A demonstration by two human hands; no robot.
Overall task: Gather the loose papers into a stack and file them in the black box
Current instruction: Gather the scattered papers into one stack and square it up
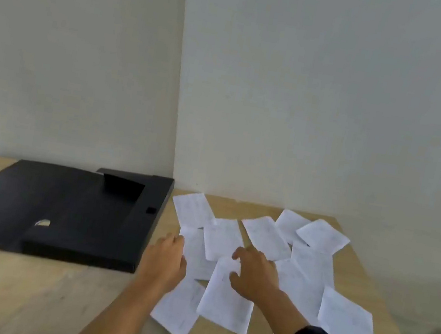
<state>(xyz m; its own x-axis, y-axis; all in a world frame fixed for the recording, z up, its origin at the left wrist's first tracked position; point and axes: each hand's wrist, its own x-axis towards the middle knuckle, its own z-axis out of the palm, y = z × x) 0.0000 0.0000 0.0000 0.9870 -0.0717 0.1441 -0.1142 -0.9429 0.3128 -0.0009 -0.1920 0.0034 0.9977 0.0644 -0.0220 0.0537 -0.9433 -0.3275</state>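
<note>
Overhead, papers (221, 238) litter wooden table (22, 294), white walls (310, 94).

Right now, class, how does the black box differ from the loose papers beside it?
The black box is one dark, thick item; the loose papers are many thin white sheets. The box lies squarely to the left; the papers are scattered at mixed angles, overlapping, to its right. Both hands are over the papers; neither touches the box. Both rest flat on the wooden table.
</note>
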